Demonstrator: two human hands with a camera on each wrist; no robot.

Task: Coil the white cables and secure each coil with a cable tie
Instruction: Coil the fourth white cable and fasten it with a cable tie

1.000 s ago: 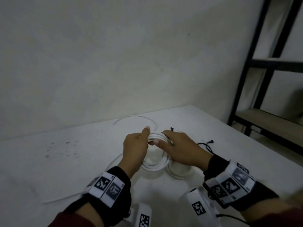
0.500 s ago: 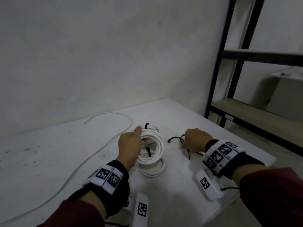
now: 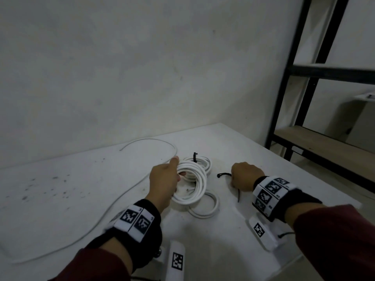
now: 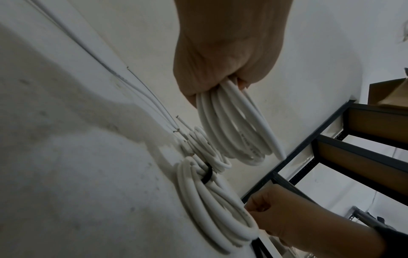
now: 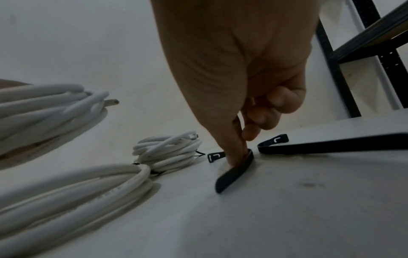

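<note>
Near the middle of the white bench (image 3: 60, 199), toward its far edge, left hand (image 3: 163, 182) with fingers curled tight round a coil of white cable (image 3: 192, 185), lifted clear of the surface in the left wrist view, loops hanging below the fist (image 4: 234, 132). Toward the right edge, well apart from that coil, right hand (image 3: 245, 176) down on the bench, thumb and forefinger pinching a black cable tie (image 5: 234, 171) against the surface, head of the tie (image 3: 220, 175) poking out to the left. Just beside it, a second black tie (image 5: 309, 146) lying flat along the right edge. Under and behind the held coil, two more coils resting on the bench: a nearer coil (image 3: 205, 207) and a farther coil (image 3: 200, 161) bound with a black tie. From the left hand, a loose run of white cable (image 3: 125, 191) sweeping out to the left edge and curling back toward the far edge. Open bench on the left and along the near edge; beyond the right corner, a black shelving rack (image 3: 304, 82) close by. Right fingertips hidden under the hand in the head view; whether the nearer coil is tied, hard to make out there.
</note>
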